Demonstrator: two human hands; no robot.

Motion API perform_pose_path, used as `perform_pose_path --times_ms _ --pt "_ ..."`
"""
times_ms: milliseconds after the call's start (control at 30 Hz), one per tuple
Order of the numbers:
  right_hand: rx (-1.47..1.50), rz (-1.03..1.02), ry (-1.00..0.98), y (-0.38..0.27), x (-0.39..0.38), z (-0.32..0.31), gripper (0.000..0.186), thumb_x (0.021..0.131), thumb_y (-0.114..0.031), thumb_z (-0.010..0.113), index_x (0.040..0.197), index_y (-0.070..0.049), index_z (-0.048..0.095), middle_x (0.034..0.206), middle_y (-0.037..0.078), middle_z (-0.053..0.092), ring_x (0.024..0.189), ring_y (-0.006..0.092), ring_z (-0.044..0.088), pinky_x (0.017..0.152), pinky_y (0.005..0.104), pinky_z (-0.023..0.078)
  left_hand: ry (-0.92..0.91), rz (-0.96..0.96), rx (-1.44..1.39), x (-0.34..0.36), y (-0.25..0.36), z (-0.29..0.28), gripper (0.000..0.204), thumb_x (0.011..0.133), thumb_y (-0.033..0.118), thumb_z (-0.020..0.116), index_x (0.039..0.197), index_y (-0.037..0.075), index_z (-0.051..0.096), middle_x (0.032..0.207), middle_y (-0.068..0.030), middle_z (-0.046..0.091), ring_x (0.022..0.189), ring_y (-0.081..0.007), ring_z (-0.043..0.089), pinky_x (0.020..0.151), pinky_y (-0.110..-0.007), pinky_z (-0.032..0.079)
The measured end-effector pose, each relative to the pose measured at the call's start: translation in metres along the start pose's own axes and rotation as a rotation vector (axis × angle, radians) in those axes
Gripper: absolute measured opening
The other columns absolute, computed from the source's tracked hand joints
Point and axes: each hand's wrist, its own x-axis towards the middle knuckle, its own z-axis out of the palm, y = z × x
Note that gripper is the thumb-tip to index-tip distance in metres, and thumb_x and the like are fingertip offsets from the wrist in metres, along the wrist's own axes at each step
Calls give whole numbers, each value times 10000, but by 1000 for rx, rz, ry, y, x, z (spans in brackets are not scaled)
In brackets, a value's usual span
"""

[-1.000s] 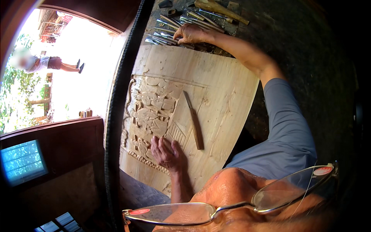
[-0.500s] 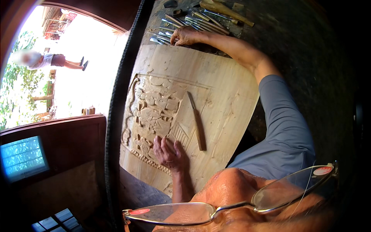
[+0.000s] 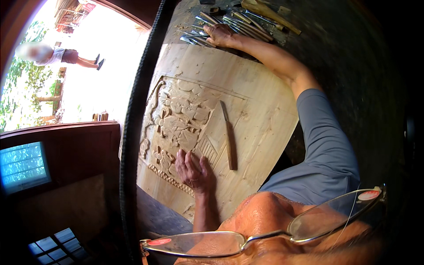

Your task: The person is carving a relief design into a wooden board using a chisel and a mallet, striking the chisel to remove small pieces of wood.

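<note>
A pale wooden panel [image 3: 260, 110] lies before me, with a carved relief [image 3: 181, 117] of figures and a scalloped border on its left part. My left hand [image 3: 193, 172] rests on the lower part of the carving, fingers apart and holding nothing. One knife-like carving tool with a wooden handle [image 3: 230, 148] lies loose on the uncarved wood, right of the relief. Beyond the panel's far edge, my right hand [image 3: 219, 35] is among several chisels [image 3: 245, 27], its fingers curled down onto them. What its fingertips grip is hidden.
A wooden mallet-like piece [image 3: 269, 14] lies behind the chisels on the dark work surface. A black strap [image 3: 132, 110] crosses the view left of the panel. Outside the bright opening at far left stands another person [image 3: 55, 56]. Glasses [image 3: 265, 238] show along the lower edge.
The view has shifted slightly, so the panel and chisels sit a little differently in it. My right hand stays among the chisels, and my left hand stays on the carving.
</note>
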Motion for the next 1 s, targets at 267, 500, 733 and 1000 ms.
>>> perform_pose_path --times_ms 267,500,733,1000 --pt "-12 78 -17 5 30 11 236 846 -180 648 1027 -51 727 1031 217 754 982 378 739 831 504 582 -15 -13 -27 1 1 -1 451 874 237 736 1259 27 632 1418 -243 582 1321 -443 535 1138 -563 379" --pt "-130 -140 140 -2 31 -9 232 881 -256 609 913 -36 676 899 248 735 848 423 732 748 564 567 -5 -41 -47 11 0 -16 464 827 185 749 1241 13 627 1415 -250 580 1324 -441 533 1152 -560 369" --pt "-368 76 161 88 76 -31 291 1012 -321 509 1006 -76 665 919 239 733 834 423 724 694 516 592 -8 -44 -83 12 -1 -10 476 806 167 759 1243 31 629 1416 -247 579 1326 -440 534 1155 -561 371" --pt "322 162 303 82 87 -85 193 879 -252 726 812 -77 771 647 76 737 593 199 734 623 364 586 -7 -43 -59 15 -5 -11 472 804 163 763 1239 23 645 1426 -250 578 1335 -435 533 1156 -558 371"
